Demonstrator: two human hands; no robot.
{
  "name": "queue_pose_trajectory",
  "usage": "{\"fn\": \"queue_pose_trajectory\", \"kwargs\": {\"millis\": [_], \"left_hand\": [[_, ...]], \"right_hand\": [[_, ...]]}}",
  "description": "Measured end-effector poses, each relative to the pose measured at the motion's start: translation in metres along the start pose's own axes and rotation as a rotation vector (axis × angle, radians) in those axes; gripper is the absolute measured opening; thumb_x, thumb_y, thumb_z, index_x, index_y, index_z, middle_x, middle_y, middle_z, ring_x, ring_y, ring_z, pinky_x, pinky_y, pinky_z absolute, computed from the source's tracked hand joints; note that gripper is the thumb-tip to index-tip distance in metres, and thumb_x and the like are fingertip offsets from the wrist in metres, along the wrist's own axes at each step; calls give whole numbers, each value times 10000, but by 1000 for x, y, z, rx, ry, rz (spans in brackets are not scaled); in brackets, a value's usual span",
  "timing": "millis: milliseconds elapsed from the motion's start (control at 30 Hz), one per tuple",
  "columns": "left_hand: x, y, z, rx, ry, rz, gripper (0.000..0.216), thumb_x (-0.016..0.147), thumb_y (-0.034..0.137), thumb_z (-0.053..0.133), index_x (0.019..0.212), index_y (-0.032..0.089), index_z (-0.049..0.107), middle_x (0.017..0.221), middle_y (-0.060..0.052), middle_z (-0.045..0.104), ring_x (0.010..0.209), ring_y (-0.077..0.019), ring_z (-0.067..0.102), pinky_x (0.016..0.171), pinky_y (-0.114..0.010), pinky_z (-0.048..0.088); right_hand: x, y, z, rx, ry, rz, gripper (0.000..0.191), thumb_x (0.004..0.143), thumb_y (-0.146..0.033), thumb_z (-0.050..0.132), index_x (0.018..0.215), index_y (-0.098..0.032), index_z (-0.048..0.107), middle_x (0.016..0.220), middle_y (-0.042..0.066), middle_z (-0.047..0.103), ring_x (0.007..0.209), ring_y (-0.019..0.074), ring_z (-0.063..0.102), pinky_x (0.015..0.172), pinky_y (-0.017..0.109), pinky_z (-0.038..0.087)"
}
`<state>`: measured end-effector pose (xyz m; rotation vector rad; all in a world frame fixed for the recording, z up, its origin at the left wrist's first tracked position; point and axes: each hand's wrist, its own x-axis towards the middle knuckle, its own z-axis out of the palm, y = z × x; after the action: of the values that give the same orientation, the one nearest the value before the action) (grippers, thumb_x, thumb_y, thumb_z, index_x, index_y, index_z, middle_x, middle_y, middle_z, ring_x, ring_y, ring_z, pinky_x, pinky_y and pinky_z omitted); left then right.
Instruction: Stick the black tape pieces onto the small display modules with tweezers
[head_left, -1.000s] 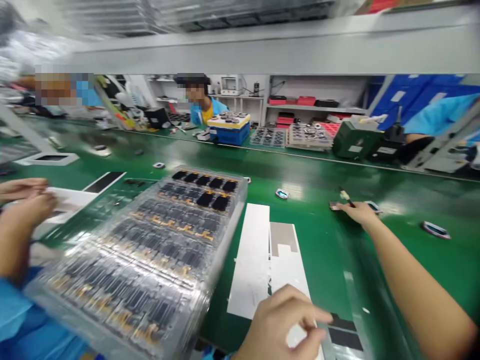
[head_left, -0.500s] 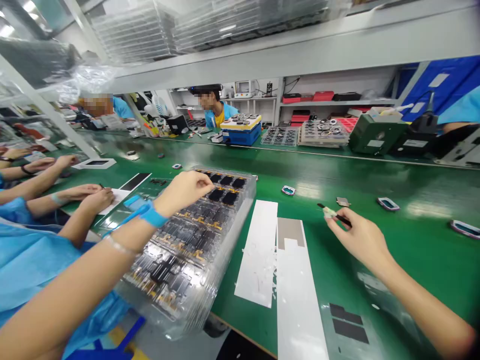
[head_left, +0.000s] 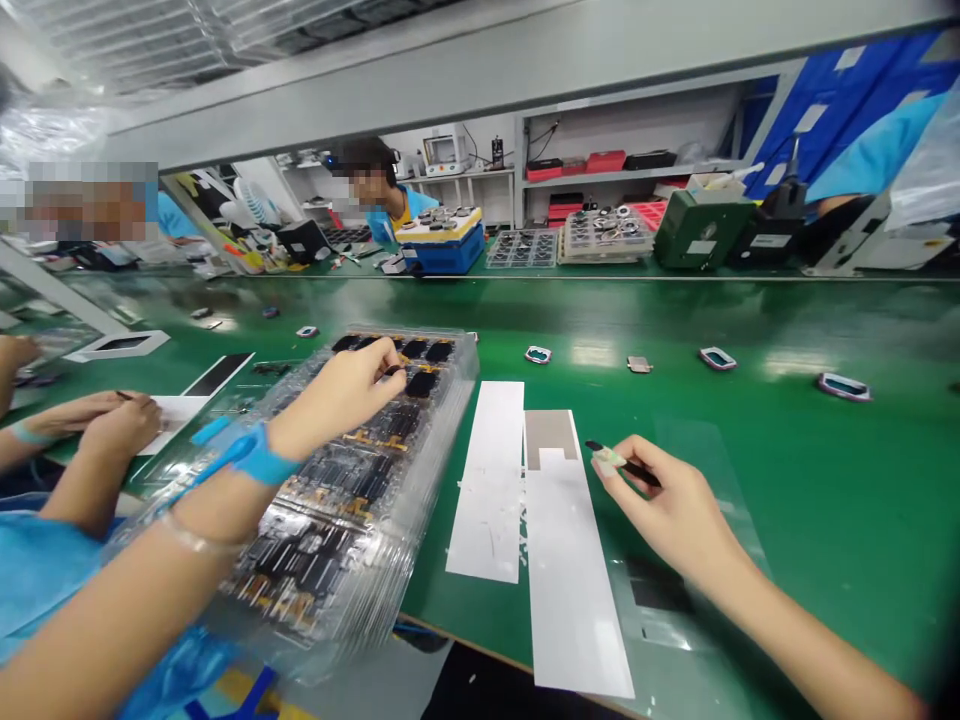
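Note:
My left hand [head_left: 337, 395], with a blue wrist strap [head_left: 259, 455] on it, reaches over a stack of clear plastic trays [head_left: 420, 500]. Its thumb and fingertips are pinched at a small black square part [head_left: 393, 371] in the upper rows; whether the part is clear of its pocket I cannot tell. More black squares and parts with orange flex tails fill the pockets. Black tweezers [head_left: 643, 474] with a pale green wrap near the tip are in my right hand [head_left: 679, 500]. Their tip points left, towards a white strip [head_left: 574, 590] bearing a grey-brown sheet [head_left: 551, 432].
A second white strip [head_left: 484, 490] lies alongside. Several small frames, one a teal-centred frame [head_left: 718, 358], stand across the green bench [head_left: 810, 500]. Clear film with dark pieces [head_left: 660, 592] lies under my right forearm. At left, a co-worker's hands [head_left: 120, 425] work close by.
My left hand has come down onto the black squares in the tray. My right hand, still with the tweezers, is nearer the white strip. The view has shifted to the right.

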<state>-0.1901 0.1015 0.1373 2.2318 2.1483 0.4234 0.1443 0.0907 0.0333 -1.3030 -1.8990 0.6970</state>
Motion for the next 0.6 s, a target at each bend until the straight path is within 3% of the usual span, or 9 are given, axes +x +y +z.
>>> {"fn": "queue_pose_trajectory", "kwargs": {"millis": [133,200,233,267,333,433,600], "left_hand": [[-85,47,7,-289,-56,133,122,928,300,508,826,237,531,634,15,583,530,-159,513,516,-268,372],[-128,68,23,-498,-91,142,53,902,279,556,897,246,597,718,-30,642,587,-182,568,530,-283,417],[-144,77,34,-612,-29,98,56,890,285,577,855,254,609,700,-31,631,577,-186,559,533,-292,424],[-155,85,46,-739,-44,72,91,881,326,592,826,256,612,660,-23,604,549,-182,536,509,-288,414],[-161,100,69,-941,-166,51,182,907,411,546,873,247,615,664,-21,578,532,-171,499,487,-279,392],[-141,119,96,-1061,-233,-92,273,993,425,379,989,236,576,769,-34,553,671,-188,508,603,-296,413],[-109,132,123,-1237,-286,-189,182,1033,372,359,1033,233,478,788,5,509,723,-166,510,685,-290,413]], "right_hand": [[-14,-21,3,199,-48,-36,145,852,-287,551,725,-218,536,627,-29,527,547,110,468,497,207,375],[-21,-26,3,276,-61,-54,141,859,-273,554,732,-214,541,629,-25,529,552,109,489,479,197,380],[-23,-26,3,289,-61,-66,155,866,-275,559,725,-212,539,615,-27,517,539,106,480,464,195,368],[-24,-25,3,285,-52,-84,175,873,-276,563,713,-211,534,599,-31,499,523,103,460,450,197,351],[-26,-20,2,235,-10,-139,216,885,-270,562,682,-209,521,575,-37,456,505,99,416,440,207,321],[-25,-11,1,160,16,-207,227,886,-248,555,665,-200,541,586,-29,445,521,104,405,456,224,308],[-26,-10,5,252,-174,-122,106,844,-210,600,742,-188,619,671,-19,528,529,88,388,449,216,277]]}}
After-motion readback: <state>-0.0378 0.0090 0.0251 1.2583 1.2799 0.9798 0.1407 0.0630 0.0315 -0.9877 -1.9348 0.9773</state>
